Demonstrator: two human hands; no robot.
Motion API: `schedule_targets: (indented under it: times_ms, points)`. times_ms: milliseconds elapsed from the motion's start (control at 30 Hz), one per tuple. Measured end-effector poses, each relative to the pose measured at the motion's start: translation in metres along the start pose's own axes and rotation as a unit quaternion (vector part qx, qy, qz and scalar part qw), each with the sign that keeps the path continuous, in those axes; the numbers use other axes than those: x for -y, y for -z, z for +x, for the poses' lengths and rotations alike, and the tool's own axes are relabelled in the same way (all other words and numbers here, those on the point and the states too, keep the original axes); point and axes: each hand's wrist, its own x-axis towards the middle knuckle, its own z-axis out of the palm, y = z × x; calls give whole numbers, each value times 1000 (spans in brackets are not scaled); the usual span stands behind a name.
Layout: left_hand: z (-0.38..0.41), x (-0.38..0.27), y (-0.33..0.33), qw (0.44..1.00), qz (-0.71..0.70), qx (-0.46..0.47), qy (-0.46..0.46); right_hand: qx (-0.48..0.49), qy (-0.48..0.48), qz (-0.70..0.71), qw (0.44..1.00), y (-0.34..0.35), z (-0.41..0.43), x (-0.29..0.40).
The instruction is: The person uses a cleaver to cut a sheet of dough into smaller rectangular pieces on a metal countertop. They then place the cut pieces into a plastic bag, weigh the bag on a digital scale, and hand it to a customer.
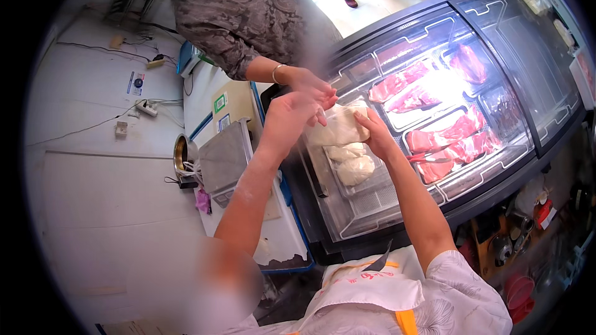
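Note:
A clear plastic bag of pale, dough-like food is held up over the display case. My right hand grips its right side, with the thumb on top. At its upper left, my left hand pinches the bag's edge, though blur partly hides those fingertips. Another person's hand, with a bracelet at the wrist, reaches in just beyond my left hand and overlaps it in view. Below the bag, more pale bagged lumps lie in a tray in the case.
The display case holds trays of raw meat, with red tongs on one. To the left, a metal-topped scale stands on a white counter beside a metal bowl. A person stands across the counter.

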Motion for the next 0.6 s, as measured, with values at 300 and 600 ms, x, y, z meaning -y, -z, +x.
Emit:
schedule_targets:
  times_ms: [300, 600]
  points:
    - [48, -32, 35, 987, 50, -150, -21, 32, -4, -23, 999, -35, 31, 38]
    - [-35, 14, 69, 944, 180, -257, -99, -38, 45, -205, 977, 36, -6, 41]
